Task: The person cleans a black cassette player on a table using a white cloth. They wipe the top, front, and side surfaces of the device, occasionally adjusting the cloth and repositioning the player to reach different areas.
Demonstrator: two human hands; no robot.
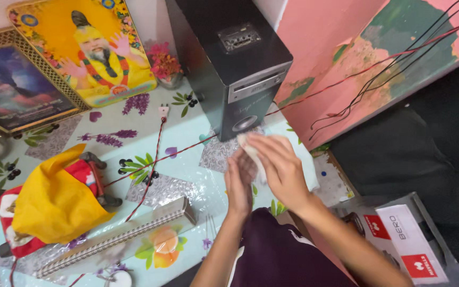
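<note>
At the far left, around nine o'clock of the view, a framed picture (14, 87) leans at the back of the table (187, 139), and beside it at eleven o'clock stands a bright yellow devotional picture (94, 50). Below them, at eight o'clock, a yellow cloth (54, 204) drapes over a red bundle (14, 226) resting on a small stand. A spiral notebook (118, 234) lies at seven o'clock, just beside the bundle. A twisted red and black wire (152, 165) runs down the flowered tablecloth from a small white plug (163, 111). A pot of pink flowers (163, 64) sits at twelve o'clock, next to a black speaker cabinet (235, 64) that stands upright near the peeling pink wall (336, 58).

Just below the cabinet's foot, at the centre, the left hand (240, 183) and right hand (280, 167) press together around a white cloth (253, 151); how firmly each grips it is hard to tell, since the palms hide most of it. The cloth lies between them, near the cabinet's lower front. At four o'clock a white and red carton (410, 242) rests on the floor.
</note>
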